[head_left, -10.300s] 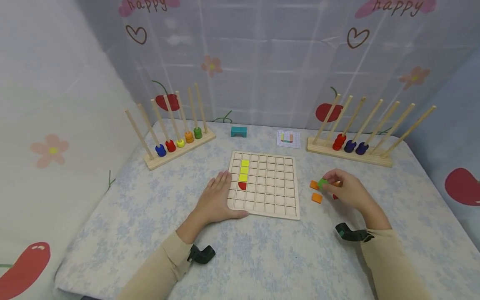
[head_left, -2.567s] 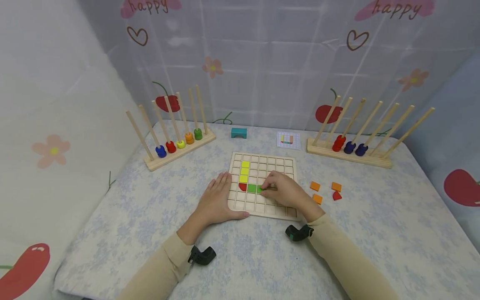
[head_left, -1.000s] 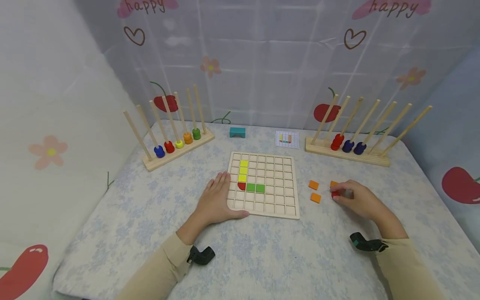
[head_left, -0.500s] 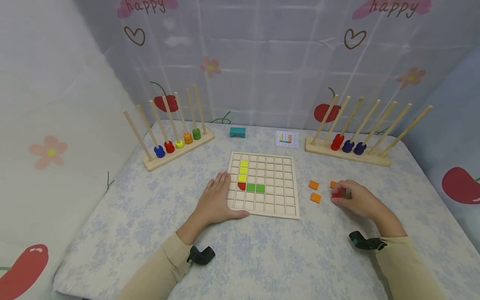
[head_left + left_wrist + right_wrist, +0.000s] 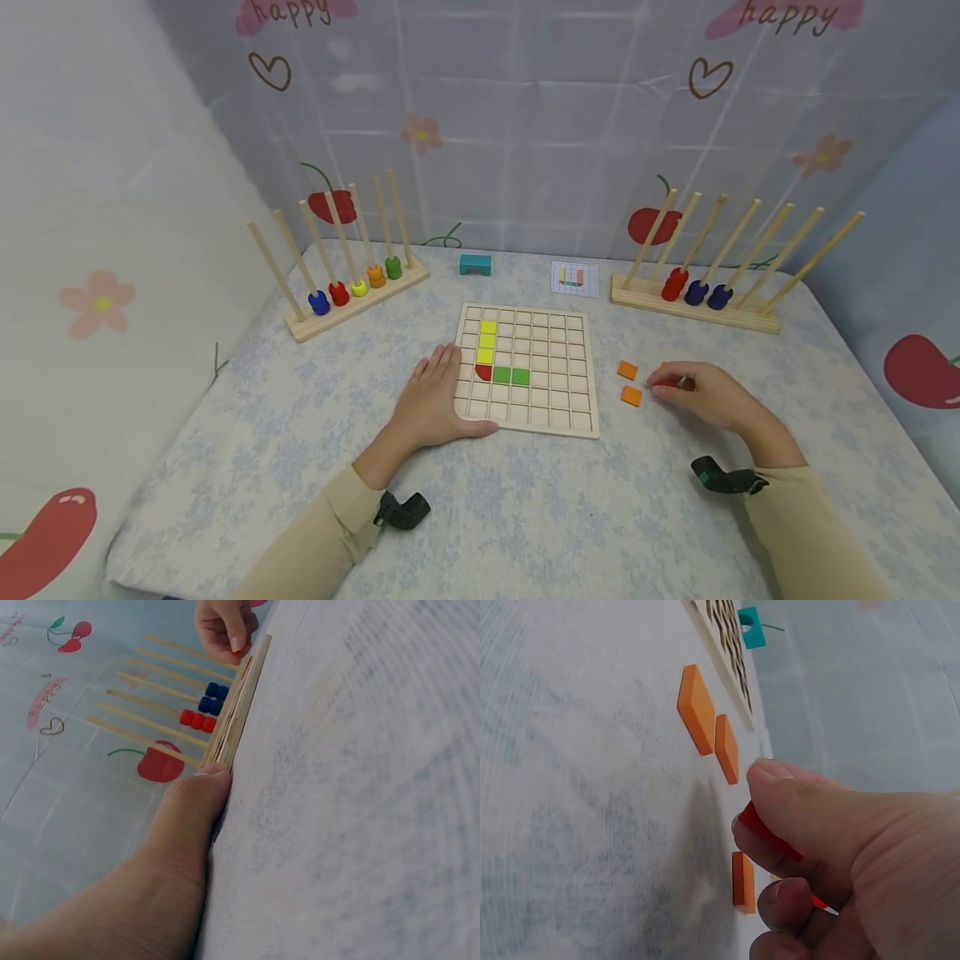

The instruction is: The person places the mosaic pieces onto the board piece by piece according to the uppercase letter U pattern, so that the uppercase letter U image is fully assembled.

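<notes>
My left hand (image 5: pixel 427 400) lies along the near left corner of the wooden grid board (image 5: pixel 558 418), fingers straight at its left edge and thumb at its front edge. Yellow square tiles (image 5: pixel 487 342) form a column on the board. Below them sits a red rounded tile (image 5: pixel 483 373), with two green tiles (image 5: pixel 512 377) to its right. Right of the board, my right hand (image 5: pixel 708 400) pinches a red tile (image 5: pixel 769 834) between thumb and forefinger, above the tablecloth. Two orange tiles (image 5: pixel 632 396) lie beside that hand; a third orange tile (image 5: pixel 742 881) is mostly hidden behind it in the head view.
Behind the board stand a teal block (image 5: pixel 476 265) and a small pattern card (image 5: pixel 574 279). Wooden peg racks with coloured beads stand at the back left (image 5: pixel 360 304) and back right (image 5: pixel 697 310). A printed curtain (image 5: pixel 525 150) closes off the back.
The green tiles have come onto the board beside the red one. The right hand has gone back to the loose tiles and lifted the red one, shifting slightly left. The left hand stays put.
</notes>
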